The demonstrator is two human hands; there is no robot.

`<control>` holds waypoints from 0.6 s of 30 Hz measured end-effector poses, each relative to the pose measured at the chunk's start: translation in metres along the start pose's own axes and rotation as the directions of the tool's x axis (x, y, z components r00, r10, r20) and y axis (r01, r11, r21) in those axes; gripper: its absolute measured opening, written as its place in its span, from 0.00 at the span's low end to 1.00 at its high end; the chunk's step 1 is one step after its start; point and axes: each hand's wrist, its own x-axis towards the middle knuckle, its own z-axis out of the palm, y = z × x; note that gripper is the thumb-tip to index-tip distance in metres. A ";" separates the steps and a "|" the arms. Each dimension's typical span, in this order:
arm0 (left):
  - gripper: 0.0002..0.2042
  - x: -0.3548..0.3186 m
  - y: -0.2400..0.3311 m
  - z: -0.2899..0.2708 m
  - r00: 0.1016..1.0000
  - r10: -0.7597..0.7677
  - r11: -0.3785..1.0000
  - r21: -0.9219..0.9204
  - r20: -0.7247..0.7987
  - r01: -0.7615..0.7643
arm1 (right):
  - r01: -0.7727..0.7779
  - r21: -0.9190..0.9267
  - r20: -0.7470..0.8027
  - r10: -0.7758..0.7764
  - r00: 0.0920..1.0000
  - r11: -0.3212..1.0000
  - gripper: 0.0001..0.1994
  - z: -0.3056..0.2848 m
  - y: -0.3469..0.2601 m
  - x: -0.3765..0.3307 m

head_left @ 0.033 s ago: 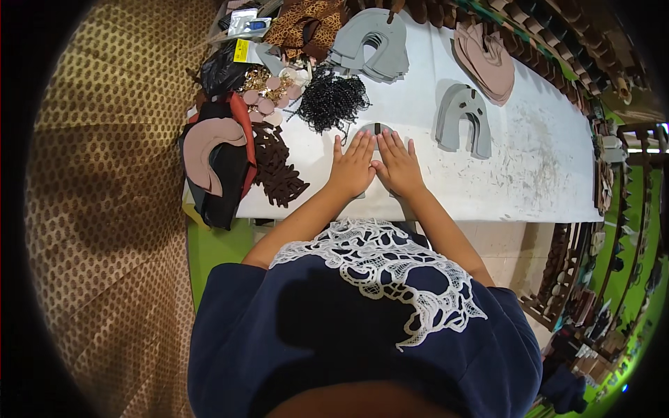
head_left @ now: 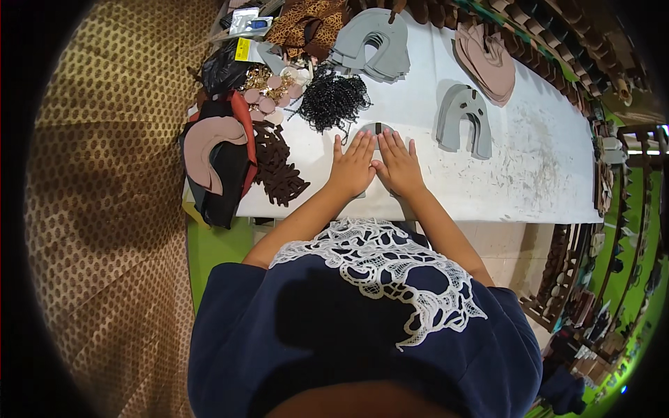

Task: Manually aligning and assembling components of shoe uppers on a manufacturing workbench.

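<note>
Right hand (head_left: 400,164) near table edge (head_left: 488,216), room rightward

A flat, grey arched piece (head_left: 368,128) lay on the white tabletop (head_left: 543,198) near its front edge, curved end pointing away from the person. A short dark strip (head_left: 378,128) sat upright across the top of its curve, at the middle. The left hand (head_left: 352,169) and right hand (head_left: 401,169) covered most of it, leaving the crown and a lower tip visible.
</note>
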 end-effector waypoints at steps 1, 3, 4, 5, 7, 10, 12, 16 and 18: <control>0.30 -0.003 -0.001 -0.001 1.000 -0.008 1.000 0.002 -0.002 0.008 | 0.008 0.002 0.001 -0.008 1.000 1.000 0.31 -0.001 -0.003 0.000; 0.29 -0.010 -0.003 -0.004 1.000 0.008 1.000 0.006 -0.027 -0.008 | -0.032 -0.016 0.009 0.032 0.999 0.999 0.32 -0.002 -0.008 -0.001; 0.29 -0.015 -0.004 -0.006 1.000 -0.002 1.000 0.008 -0.028 0.002 | -0.023 -0.014 0.011 0.023 1.000 1.000 0.32 -0.003 -0.012 -0.003; 0.29 -0.020 -0.005 -0.009 0.999 0.014 1.000 -0.010 -0.049 -0.015 | -0.045 -0.026 0.032 0.046 0.998 0.999 0.33 -0.003 -0.014 -0.005; 0.28 -0.029 -0.006 -0.015 0.997 0.021 0.999 -0.027 -0.073 -0.024 | -0.057 -0.038 0.053 0.059 0.997 0.998 0.33 -0.006 -0.021 -0.012; 0.24 -0.037 -0.009 -0.033 0.997 0.036 0.996 -0.080 -0.062 -0.041 | -0.089 -0.046 -0.005 0.089 0.996 0.995 0.30 -0.012 -0.028 -0.019; 0.17 -0.044 -0.016 -0.057 0.987 -0.016 0.976 -0.211 0.161 0.051 | -0.091 -0.020 0.086 0.092 0.992 0.996 0.22 -0.023 -0.032 -0.015; 0.10 -0.063 -0.039 -0.068 0.985 -0.154 0.971 -0.195 -0.083 0.135 | 0.041 0.128 0.012 -0.043 0.999 0.991 0.12 -0.035 -0.053 0.014; 0.09 -0.067 -0.051 -0.080 0.964 -0.229 0.962 -0.184 -0.139 0.202 | 0.214 0.224 -0.090 -0.199 0.976 0.951 0.11 -0.031 -0.069 0.036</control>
